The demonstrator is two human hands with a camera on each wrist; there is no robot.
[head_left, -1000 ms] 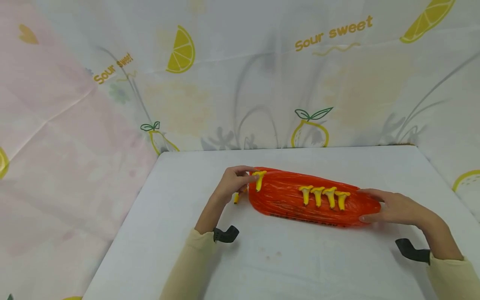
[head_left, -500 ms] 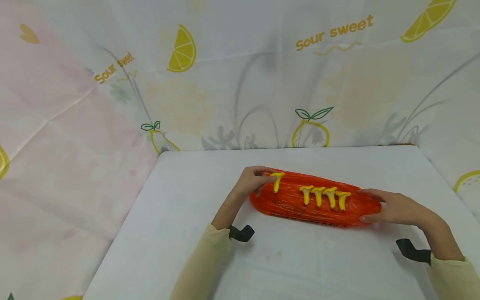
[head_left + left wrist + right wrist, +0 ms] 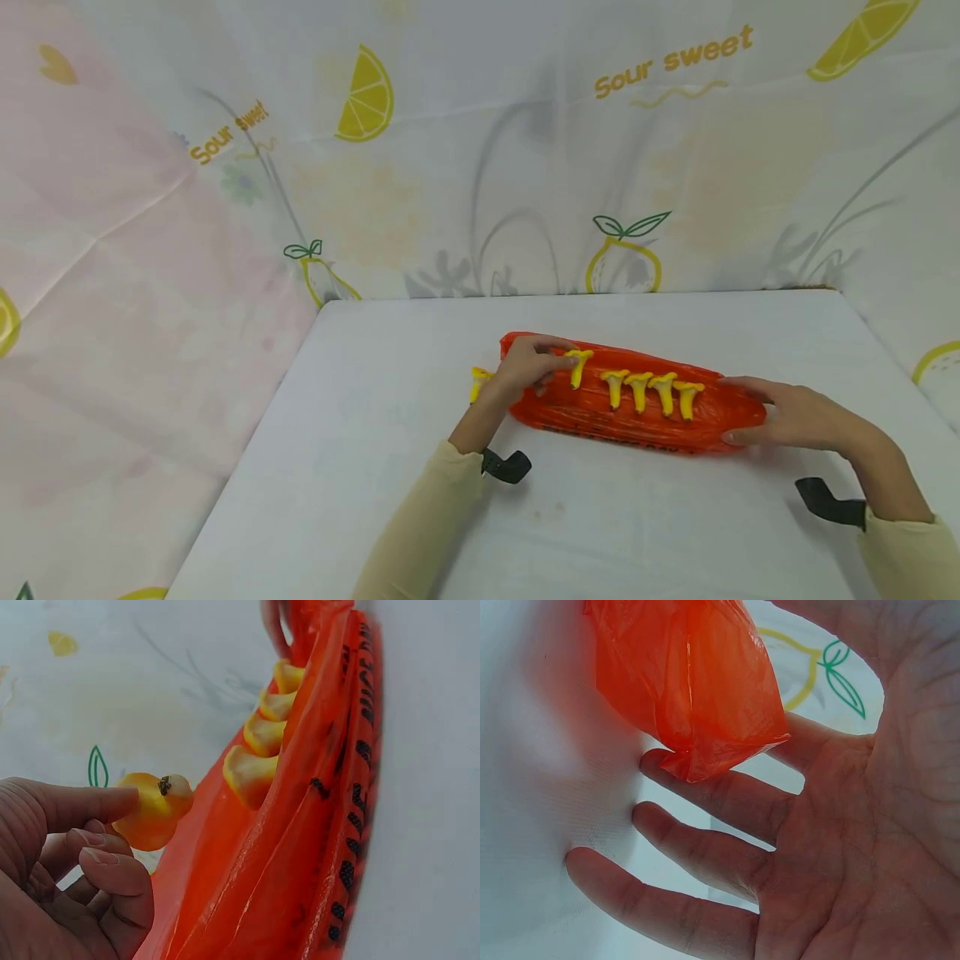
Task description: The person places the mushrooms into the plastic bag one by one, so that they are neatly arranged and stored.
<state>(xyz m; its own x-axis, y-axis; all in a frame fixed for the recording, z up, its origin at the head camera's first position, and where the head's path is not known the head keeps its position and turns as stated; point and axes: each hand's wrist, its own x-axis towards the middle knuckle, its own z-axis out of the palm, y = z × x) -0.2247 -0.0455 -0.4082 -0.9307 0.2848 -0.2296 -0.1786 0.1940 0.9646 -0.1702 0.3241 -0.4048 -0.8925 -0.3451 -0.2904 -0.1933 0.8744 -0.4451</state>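
My left hand [image 3: 527, 364] pinches a yellow trumpet-shaped mushroom [image 3: 578, 368] between thumb and forefinger, over the left half of a long red plastic bag [image 3: 570, 412]. In the left wrist view the dark stem end of this mushroom [image 3: 154, 810] faces the camera, and the other fingers are curled beneath it. Several like mushrooms [image 3: 651, 393] stand in a row on the bag, just right of the held one. My right hand [image 3: 787, 417] rests around the bag's right end, thumb in front and fingers behind. In the right wrist view its spread fingers [image 3: 705, 844] are fairly straight beside the bag's tip.
One more yellow mushroom [image 3: 480, 379] lies left of the bag, partly covered by the left forearm. A white table [image 3: 600, 533] carries everything. Behind it hangs a lemon-print cloth [image 3: 450, 167]. Black printed lettering [image 3: 352, 847] runs along the bag's near side.
My left hand has carried the pinched mushroom rightward along the bag toward the row. The loose mushroom at the left shows more now. My right hand keeps its place.
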